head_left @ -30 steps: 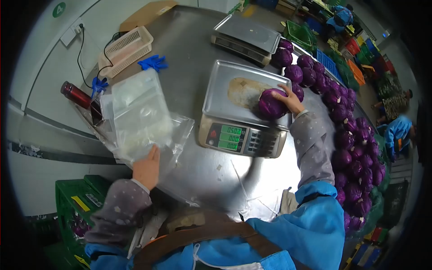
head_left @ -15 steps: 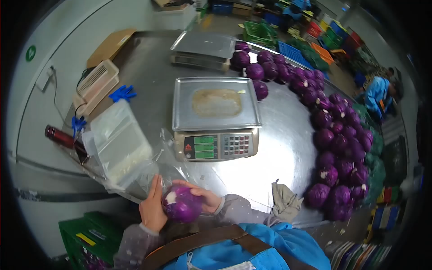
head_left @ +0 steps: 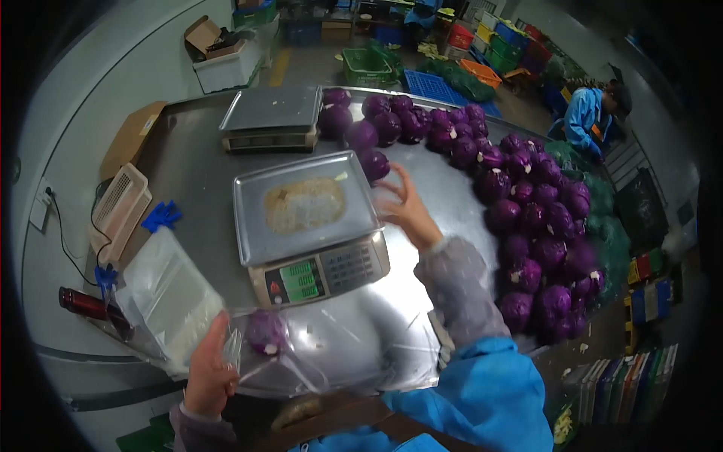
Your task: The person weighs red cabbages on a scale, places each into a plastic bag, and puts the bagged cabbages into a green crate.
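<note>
A red cabbage (head_left: 265, 332) sits at the front of the table, beneath or inside clear plastic film. My left hand (head_left: 210, 371) is closed on the edge of that clear plastic bag (head_left: 295, 369), left of the cabbage. Stretched forward past the scale's right side, my right hand (head_left: 410, 207) has its fingers apart and holds nothing. Its fingertips are close to another red cabbage (head_left: 373, 164) at the tray's upper right corner. The digital scale (head_left: 301, 282) has a bare metal tray and a lit green display.
A pile of red cabbages (head_left: 544, 218) lines the table's right side. Behind stands a second scale (head_left: 271, 113). Stacked clear bags (head_left: 169, 286), blue gloves (head_left: 160, 216) and a beige basket (head_left: 120, 207) lie left. A person in blue (head_left: 587, 120) bends beyond the table.
The cabbage has left my hands and now rests on the table at the plastic. My right hand has moved forward and right, opening; my left stays low at left. The view has shifted.
</note>
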### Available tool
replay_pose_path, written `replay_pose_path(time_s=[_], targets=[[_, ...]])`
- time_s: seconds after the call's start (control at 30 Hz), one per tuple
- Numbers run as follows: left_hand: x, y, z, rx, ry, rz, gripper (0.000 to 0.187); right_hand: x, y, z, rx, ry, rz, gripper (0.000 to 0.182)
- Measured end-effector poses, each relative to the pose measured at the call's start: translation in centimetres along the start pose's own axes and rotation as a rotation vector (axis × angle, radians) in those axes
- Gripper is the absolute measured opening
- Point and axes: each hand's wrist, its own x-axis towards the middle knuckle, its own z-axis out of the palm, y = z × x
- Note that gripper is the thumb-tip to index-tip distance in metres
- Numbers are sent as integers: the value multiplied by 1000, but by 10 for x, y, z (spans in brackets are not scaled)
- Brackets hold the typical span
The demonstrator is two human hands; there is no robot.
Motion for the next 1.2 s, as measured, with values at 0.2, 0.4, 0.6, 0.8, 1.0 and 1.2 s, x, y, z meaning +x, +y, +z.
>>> replay_pose_path(time_s=[0.2,0.4,0.6,0.8,1.0,1.2], targets=[[-2,-2,21,-101,-3,-36,68,184,95,-74,-679,613,230,118],[-9,-13,13,41,144,-248,79,220,161,-88,-663,620,206,87],[-16,-28,-7,153,65,-249,77,146,74,-90,389,108,113,69],[-17,3,15,514,-62,-150,83,90,27,4,-858,-493,-30,73],[-26,-3,0,903,-147,106,83,76,-12,-25,-696,-387,-84,100],[-32,-2,-6,1055,-208,307,80,76,13,-13,-871,-223,-256,104]])
